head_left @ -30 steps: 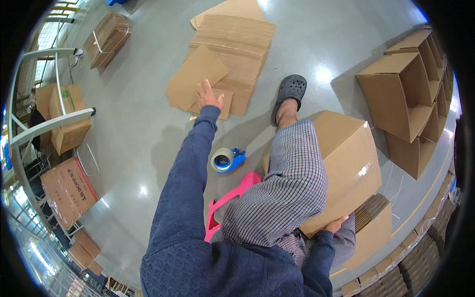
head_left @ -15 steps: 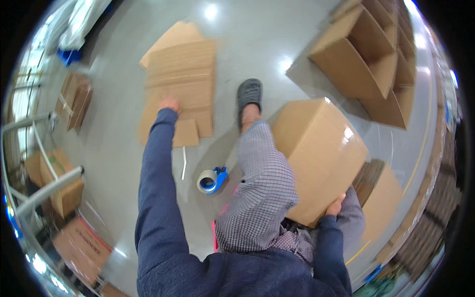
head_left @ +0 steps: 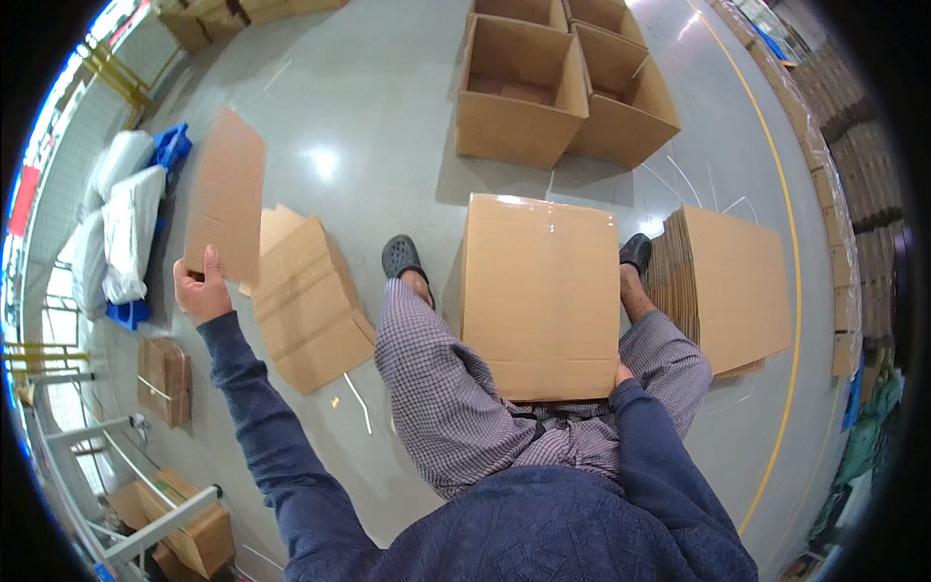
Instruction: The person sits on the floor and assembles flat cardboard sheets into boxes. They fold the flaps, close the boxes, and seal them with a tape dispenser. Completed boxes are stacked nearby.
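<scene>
A flat cardboard sheet point(head_left: 228, 194) is raised off to the left, its lower end pinched between the thumb and fingers of my left hand point(head_left: 204, 291). Between my legs stands a closed cardboard box point(head_left: 543, 291), with clear tape along its far edge. My right hand point(head_left: 624, 372) grips the box's near right corner; most of its fingers are hidden behind the box and the sleeve. Below and right of the raised sheet, a pile of cardboard sheets point(head_left: 310, 306) lies on the floor.
Several open cardboard boxes point(head_left: 519, 126) stand ahead. A stack of flattened boxes point(head_left: 737, 281) leans by my right foot. Wrapped white bundles point(head_left: 136, 228) rest on a blue pallet at left, near a tied cardboard bundle point(head_left: 165, 381) and a metal frame point(head_left: 160, 524).
My left hand has lifted a cardboard sheet from the pile, up and leftward. The view has swung, so the box now appears squarer before me. The blue tape dispenser is out of sight.
</scene>
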Tool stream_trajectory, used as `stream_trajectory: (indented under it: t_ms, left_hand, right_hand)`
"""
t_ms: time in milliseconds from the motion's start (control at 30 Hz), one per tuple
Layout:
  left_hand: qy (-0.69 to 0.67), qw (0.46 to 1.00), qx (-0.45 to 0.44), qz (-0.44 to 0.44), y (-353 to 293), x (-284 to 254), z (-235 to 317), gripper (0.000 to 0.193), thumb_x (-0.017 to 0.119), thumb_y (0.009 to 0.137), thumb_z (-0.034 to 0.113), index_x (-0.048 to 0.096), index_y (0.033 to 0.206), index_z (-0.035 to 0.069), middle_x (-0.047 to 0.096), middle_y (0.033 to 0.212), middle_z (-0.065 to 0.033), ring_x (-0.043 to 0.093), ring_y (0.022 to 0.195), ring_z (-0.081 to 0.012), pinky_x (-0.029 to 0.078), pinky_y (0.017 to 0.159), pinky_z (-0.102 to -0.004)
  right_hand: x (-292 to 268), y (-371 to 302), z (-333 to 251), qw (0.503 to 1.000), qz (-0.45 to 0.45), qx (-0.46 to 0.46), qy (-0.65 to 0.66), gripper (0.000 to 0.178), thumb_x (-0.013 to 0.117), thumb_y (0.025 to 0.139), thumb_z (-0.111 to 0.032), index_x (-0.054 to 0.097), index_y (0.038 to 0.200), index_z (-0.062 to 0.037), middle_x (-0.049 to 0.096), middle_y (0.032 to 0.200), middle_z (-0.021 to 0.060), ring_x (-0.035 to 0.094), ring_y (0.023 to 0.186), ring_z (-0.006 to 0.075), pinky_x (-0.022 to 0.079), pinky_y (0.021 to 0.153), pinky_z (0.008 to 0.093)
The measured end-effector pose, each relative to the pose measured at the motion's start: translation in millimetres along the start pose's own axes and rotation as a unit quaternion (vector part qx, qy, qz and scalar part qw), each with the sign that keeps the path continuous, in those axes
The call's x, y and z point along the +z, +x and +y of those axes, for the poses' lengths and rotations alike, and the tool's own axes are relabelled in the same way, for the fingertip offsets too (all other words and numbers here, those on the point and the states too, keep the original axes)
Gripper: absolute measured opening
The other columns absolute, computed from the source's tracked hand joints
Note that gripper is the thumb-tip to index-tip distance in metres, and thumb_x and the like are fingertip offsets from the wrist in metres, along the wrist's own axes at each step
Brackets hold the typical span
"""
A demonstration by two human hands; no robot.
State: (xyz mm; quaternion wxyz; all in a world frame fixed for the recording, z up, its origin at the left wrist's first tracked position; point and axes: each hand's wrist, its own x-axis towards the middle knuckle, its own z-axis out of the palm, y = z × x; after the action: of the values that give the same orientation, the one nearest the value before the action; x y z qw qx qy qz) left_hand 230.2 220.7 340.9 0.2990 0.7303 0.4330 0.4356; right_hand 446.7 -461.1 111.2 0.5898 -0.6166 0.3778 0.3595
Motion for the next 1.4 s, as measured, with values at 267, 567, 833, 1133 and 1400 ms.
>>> stream_trajectory:
  t_ms: [267, 567, 833, 1133, 1400]
  left_hand:
    - [-0.376, 0.856, -0.307, -0.175, -169.2, 172.3, 113.1, 0.03, 0.072, 0.083, 0.027, 0.059, 0.107, 0.015, 0.062, 0.087, 0.0013, 0.054, 0.062, -0.0137, 0.044, 0.057, -0.0305]
    - [-0.348, 0.793, -0.371, -0.336, -298.4, 214.0, 33.1, 0.024, 0.062, 0.091, 0.024, 0.059, 0.109, 0.008, 0.064, 0.096, -0.0019, 0.058, 0.084, -0.0134, 0.045, 0.07, -0.0265]
    - [-0.358, 0.774, -0.31, -0.42, -316.7, 229.1, 53.3, 0.031, 0.062, 0.091, 0.018, 0.056, 0.118, 0.004, 0.063, 0.11, -0.0048, 0.059, 0.096, -0.0158, 0.047, 0.087, -0.0307]
    - [-0.444, 0.697, -0.351, -0.439, -290.3, 246.4, 31.3, 0.031, 0.064, 0.091, 0.025, 0.058, 0.117, 0.009, 0.062, 0.115, -0.0021, 0.061, 0.099, -0.0153, 0.048, 0.084, -0.0293]
    - [-0.515, 0.686, -0.424, -0.291, -274.6, 245.1, 14.6, 0.03, 0.064, 0.091, 0.034, 0.061, 0.111, 0.012, 0.067, 0.104, -0.0033, 0.062, 0.097, -0.0178, 0.05, 0.08, -0.0362]
  right_hand:
    - [3.3, 9.8, 20.6, 0.968, -0.21, 0.09, 0.101, 0.067, 0.032, 0.094, -0.064, 0.053, 0.127, -0.0091, 0.066, 0.109, 0.0159, 0.065, 0.092, 0.031, 0.053, 0.079, 0.0443]
    - [19.8, -20.4, -12.1, 0.989, -0.068, -0.13, 0.033, 0.06, 0.052, 0.089, -0.059, 0.044, 0.136, -0.0219, 0.051, 0.127, 0.0038, 0.05, 0.109, 0.024, 0.046, 0.082, 0.0476]
    - [35.2, -5.3, -14.0, 0.961, 0.005, -0.275, -0.017, 0.066, 0.06, 0.087, -0.053, 0.047, 0.134, -0.0094, 0.054, 0.123, 0.0101, 0.054, 0.106, 0.0239, 0.048, 0.085, 0.0383]
    - [70.4, -165.8, -95.4, 0.769, 0.086, -0.628, -0.084, 0.046, 0.071, 0.083, -0.018, 0.056, 0.123, 0.0, 0.058, 0.118, 0.0163, 0.061, 0.095, 0.0247, 0.052, 0.067, 0.026]
    - [132.8, -243.1, -110.1, 0.528, -0.061, -0.821, -0.207, 0.043, 0.074, 0.076, -0.02, 0.061, 0.115, -0.0054, 0.063, 0.113, 0.0134, 0.058, 0.109, 0.0309, 0.042, 0.097, 0.0421]
